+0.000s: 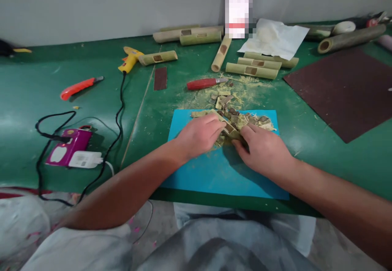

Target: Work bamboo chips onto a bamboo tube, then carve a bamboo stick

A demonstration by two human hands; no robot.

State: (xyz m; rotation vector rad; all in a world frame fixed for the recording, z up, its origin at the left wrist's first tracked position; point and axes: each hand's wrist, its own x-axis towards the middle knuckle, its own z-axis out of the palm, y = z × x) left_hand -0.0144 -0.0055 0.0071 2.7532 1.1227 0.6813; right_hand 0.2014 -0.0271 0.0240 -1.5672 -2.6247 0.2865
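A short bamboo tube (229,128) with a rectangular opening cut in its side lies slantwise between my hands. My left hand (202,134) has its fingers closed at the tube's upper left part, by the opening. Around the lower right end, the thumb and fingers of my right hand (265,144) are closed. Beneath both hands is a blue sheet (196,173), strewn with bamboo chips and shavings (245,120). Just beyond it lies a red-handled knife (202,84) amid sawdust.
Several cut bamboo tubes (252,71) lie at the back of the green table (94,128). To the left are a yellow glue gun (131,60), an orange utility knife (78,88) and a purple power strip (72,146) with cords. A dark brown sheet (346,93) covers the right side.
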